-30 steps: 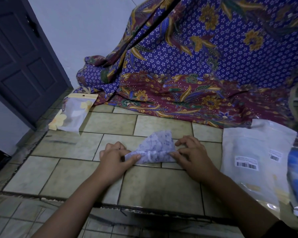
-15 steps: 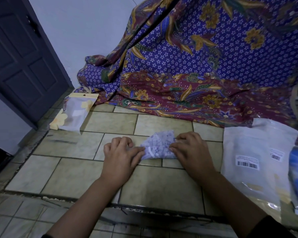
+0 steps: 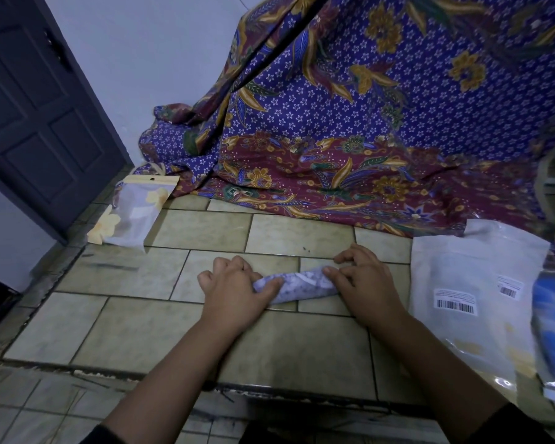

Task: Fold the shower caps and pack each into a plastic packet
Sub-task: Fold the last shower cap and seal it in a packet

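Frame centre, on the tiled floor (image 3: 141,328): pale lilac printed plastic shower cap (image 3: 302,285), folded to a narrow strip. Your left hand (image 3: 234,293) grips its left end, your right hand (image 3: 362,283) pinches the right. Likely light, soft, slippery, springy; hold it by both ends.

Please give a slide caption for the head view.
Left hand and right hand hold a folded shower cap on the tiled floor.

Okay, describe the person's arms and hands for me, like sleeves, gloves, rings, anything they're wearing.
The left grip and right grip are bare hands, with no gloves, rings or watch visible. Forearms are uncovered; a dark left sleeve and right sleeve show only at the frame's bottom edge.
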